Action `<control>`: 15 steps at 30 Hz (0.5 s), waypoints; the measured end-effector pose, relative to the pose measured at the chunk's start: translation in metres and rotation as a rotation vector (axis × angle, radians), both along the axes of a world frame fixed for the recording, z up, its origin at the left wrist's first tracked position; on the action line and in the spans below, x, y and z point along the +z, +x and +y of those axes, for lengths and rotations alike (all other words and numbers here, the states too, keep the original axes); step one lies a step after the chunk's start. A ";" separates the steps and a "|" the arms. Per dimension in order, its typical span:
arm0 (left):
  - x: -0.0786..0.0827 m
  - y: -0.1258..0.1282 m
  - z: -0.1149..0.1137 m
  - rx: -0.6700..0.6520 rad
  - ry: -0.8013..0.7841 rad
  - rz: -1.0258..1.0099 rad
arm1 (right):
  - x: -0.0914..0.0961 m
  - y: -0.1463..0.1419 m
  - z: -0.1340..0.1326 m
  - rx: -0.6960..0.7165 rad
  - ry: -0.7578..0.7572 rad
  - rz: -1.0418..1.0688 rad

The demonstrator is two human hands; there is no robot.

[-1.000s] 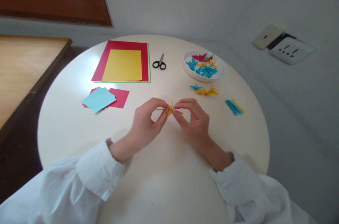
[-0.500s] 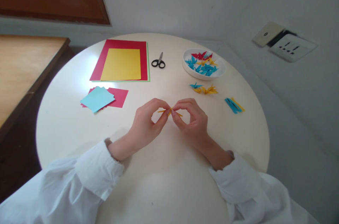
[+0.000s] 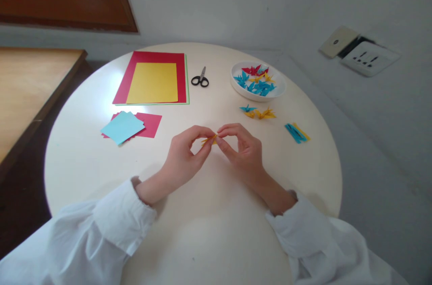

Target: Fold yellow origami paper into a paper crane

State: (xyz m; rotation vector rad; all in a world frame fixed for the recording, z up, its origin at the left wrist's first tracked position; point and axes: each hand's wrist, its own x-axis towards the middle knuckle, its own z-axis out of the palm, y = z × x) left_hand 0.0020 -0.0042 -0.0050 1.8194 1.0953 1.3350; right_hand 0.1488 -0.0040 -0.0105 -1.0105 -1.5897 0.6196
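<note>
Frame centre: left hand (image 3: pixel 184 151) and right hand (image 3: pixel 247 152) both pinch folded yellow paper (image 3: pixel 215 141); uneven pull could tear it.

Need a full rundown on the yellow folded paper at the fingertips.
The yellow folded paper is small and thin-looking, with a narrow, pointed bit toward the left. The left hand pinches it between thumb and fingers; the right hand has its fingertips at the other end, grip unclear. Fingers hide much of it, so its full shape can't be told. It's over the white tabletop, near the middle.
</note>
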 end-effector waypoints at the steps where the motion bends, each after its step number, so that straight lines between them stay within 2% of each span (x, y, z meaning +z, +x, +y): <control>1: 0.000 0.000 0.000 0.003 -0.016 -0.028 | 0.000 0.000 0.000 -0.007 -0.023 0.002; 5: 0.001 0.001 0.002 0.008 -0.085 -0.144 | -0.002 0.001 0.001 -0.047 -0.111 0.024; 8: 0.002 0.001 0.002 0.003 -0.102 -0.200 | -0.006 0.001 0.003 -0.026 -0.162 0.066; 15: 0.002 0.003 0.002 -0.020 -0.133 -0.247 | -0.010 0.001 0.003 0.011 -0.167 0.133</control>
